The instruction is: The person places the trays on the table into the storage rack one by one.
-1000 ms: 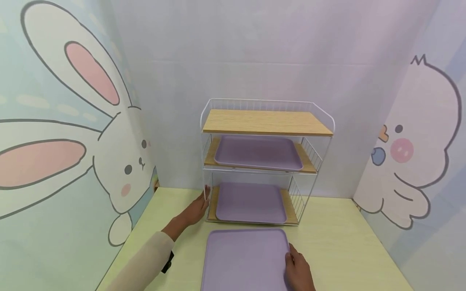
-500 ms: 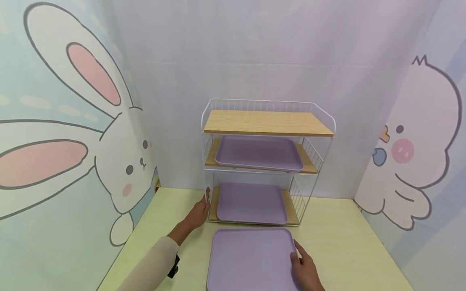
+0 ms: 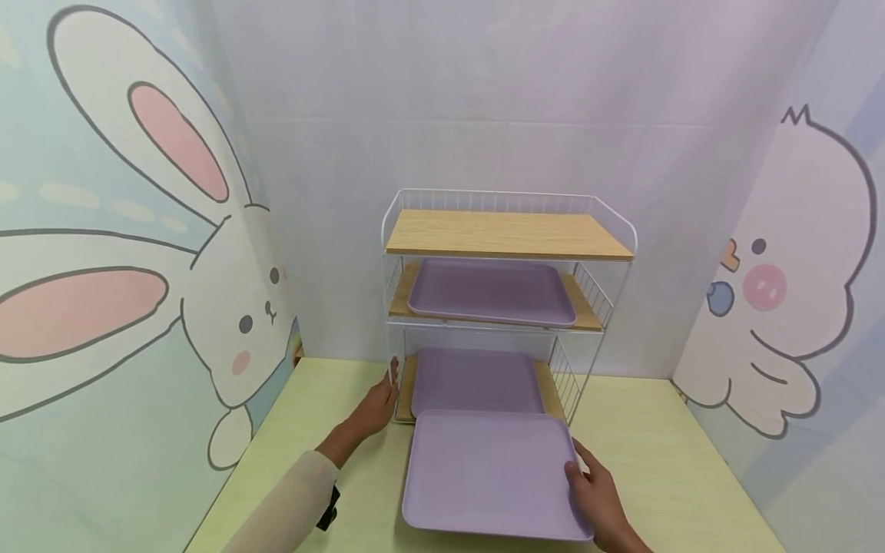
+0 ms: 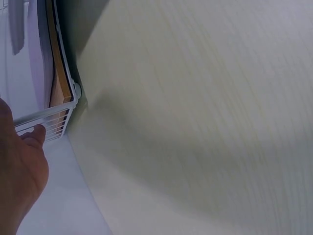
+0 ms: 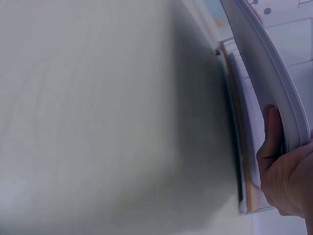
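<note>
A rectangular lilac tray point(image 3: 494, 476) is lifted off the table in front of the rack, its far edge overlapping the bottom shelf's front in the head view. My right hand point(image 3: 600, 499) grips the tray's right edge, thumb on top and fingers beneath, as the right wrist view shows from below point(image 5: 288, 181). At the rack's left front post, my left hand point(image 3: 374, 405) holds the white wire frame, with a finger at the side wires in the left wrist view. The rack point(image 3: 508, 233) has three wood shelves. One lilac tray point(image 3: 491, 292) lies on the middle shelf, another point(image 3: 477, 376) on the bottom one.
The rack stands at the back of a pale wood-grain table point(image 3: 643, 461), close to a light curtain point(image 3: 332, 230). Cartoon-printed panels with a rabbit point(image 3: 235, 307) and a chick point(image 3: 788, 292) flank it left and right.
My right hand has raised the tray and moved it forward and slightly right, up to the bottom shelf's front. The left hand stays at the rack's left post.
</note>
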A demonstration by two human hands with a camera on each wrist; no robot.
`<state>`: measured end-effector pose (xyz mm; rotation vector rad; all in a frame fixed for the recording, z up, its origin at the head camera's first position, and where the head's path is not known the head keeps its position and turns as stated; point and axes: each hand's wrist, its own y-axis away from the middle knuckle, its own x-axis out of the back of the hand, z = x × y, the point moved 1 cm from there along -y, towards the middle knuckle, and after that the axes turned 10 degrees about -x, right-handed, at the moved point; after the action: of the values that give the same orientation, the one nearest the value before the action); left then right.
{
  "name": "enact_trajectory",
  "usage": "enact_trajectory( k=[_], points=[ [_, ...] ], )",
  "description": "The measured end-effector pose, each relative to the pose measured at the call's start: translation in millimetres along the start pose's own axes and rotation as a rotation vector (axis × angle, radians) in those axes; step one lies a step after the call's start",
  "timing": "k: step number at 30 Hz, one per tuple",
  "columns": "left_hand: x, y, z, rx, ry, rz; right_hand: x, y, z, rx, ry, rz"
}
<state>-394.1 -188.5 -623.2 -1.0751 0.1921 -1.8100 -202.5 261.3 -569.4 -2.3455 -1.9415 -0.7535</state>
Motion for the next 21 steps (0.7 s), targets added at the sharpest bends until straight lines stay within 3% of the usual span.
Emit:
enact_trajectory(
  k=[3, 6, 7, 9, 10, 13, 14, 16, 17, 21],
  points=[
    [-2.5, 2.4, -10.0, -0.024, -0.029, -0.006, 6, 4.6, -17, 0.001, -0.044, -0.017],
    [-3.7, 3.6, -13.9, -0.005, -0.042, -0.007, 13, 9.0, -37, 0.003, -0.068, -0.016],
    [-1.6, 2.8, -6.9, -0.012, -0.064, -0.015, 15, 10.4, -43, 0.008, -0.068, -0.019],
    [-3.4, 2.8, -14.3, -0.006, -0.092, -0.019, 20, 13.5, -56, 0.009, -0.070, -0.021],
    [-0.7, 3.1, -8.0, -0.002, -0.102, -0.027, 23, 15.1, -62, 0.009, -0.070, -0.020],
    [-6.0, 3.4, -24.4, 0.006, -0.149, -0.022, 30, 20.4, -80, 0.021, -0.067, -0.022],
    [-10.8, 4.8, -40.8, 0.017, -0.159, -0.016, 32, 22.2, -86, 0.022, -0.066, -0.023],
    [-14.9, 5.8, -54.5, 0.015, -0.199, -0.011, 35, 25.8, -97, 0.028, -0.067, -0.027],
    [-19.7, 5.4, -69.3, 0.023, -0.204, -0.003, 36, 27.6, -103, 0.032, -0.071, -0.033],
    [-19.8, 4.5, -70.5, 0.017, -0.218, -0.001, 41, 36.1, -123, 0.034, -0.081, -0.052]
  ],
)
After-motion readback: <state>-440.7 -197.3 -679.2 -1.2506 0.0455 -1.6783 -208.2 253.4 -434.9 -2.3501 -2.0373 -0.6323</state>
